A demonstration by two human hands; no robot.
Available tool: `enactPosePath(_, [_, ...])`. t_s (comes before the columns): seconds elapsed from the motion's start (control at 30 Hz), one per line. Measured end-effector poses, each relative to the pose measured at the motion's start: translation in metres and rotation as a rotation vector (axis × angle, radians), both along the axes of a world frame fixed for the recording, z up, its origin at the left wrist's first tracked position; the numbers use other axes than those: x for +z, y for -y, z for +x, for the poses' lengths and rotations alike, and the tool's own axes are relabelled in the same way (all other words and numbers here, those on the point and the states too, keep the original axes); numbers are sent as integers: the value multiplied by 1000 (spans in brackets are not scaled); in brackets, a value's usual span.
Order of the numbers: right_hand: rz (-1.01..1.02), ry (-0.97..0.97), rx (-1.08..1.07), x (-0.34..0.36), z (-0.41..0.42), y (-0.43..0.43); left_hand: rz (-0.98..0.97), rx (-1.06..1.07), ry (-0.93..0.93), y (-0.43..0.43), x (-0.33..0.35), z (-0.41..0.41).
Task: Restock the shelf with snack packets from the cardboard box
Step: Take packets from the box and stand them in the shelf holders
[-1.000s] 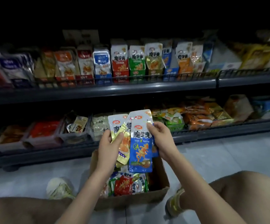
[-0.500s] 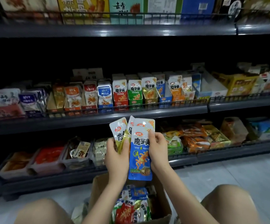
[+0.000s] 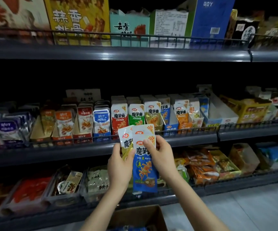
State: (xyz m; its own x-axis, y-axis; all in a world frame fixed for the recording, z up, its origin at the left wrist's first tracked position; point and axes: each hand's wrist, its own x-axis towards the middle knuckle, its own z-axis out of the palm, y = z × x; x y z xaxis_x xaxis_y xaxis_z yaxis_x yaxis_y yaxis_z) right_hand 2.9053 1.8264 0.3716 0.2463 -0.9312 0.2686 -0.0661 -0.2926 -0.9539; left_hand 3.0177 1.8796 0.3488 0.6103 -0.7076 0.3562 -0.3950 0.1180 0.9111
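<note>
I hold a fanned bunch of snack packets (image 3: pixel 144 164) upright in front of the middle shelf (image 3: pixel 85 150). The front packet is blue and white; a gold one shows behind it on the left. My left hand (image 3: pixel 120 165) grips the bunch from the left, thumb across the gold packet. My right hand (image 3: pixel 159 155) pinches the top right of the front packet. The cardboard box (image 3: pixel 140 217) sits on the floor below my arms, its top edge at the bottom of the view. Matching packets stand in display cartons (image 3: pixel 151 117) on the middle shelf just above my hands.
The top shelf (image 3: pixel 118 52) carries large cartons behind a wire rail. The bottom shelf (image 3: pixel 201 189) holds trays of mixed snacks. A wire rail (image 3: pixel 176 130) runs along the middle shelf's front. Grey floor (image 3: pixel 251 210) lies at the lower right.
The view has tilted up and moved closer to the shelves, so the top shelf shows and the box has dropped to the bottom edge. Both hands have lifted the packets toward the middle shelf.
</note>
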Motion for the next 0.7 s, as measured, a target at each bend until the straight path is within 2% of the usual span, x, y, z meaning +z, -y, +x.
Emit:
enactPosePath(0.13, [-46, -74, -22, 18, -18, 38, -10, -102, 22, 33, 8, 5])
enactPosePath(0.27, [-25, 31, -175, 34, -42, 86, -19, -112, 58, 67, 16, 15])
enactPosePath(0.47, [-169, 236, -306, 54, -56, 155, -27, -97, 124, 112, 20, 31])
enactPosePath(0.7, [-244, 198, -334, 43, -35, 228, -39, -80, 162, 144, 22, 43])
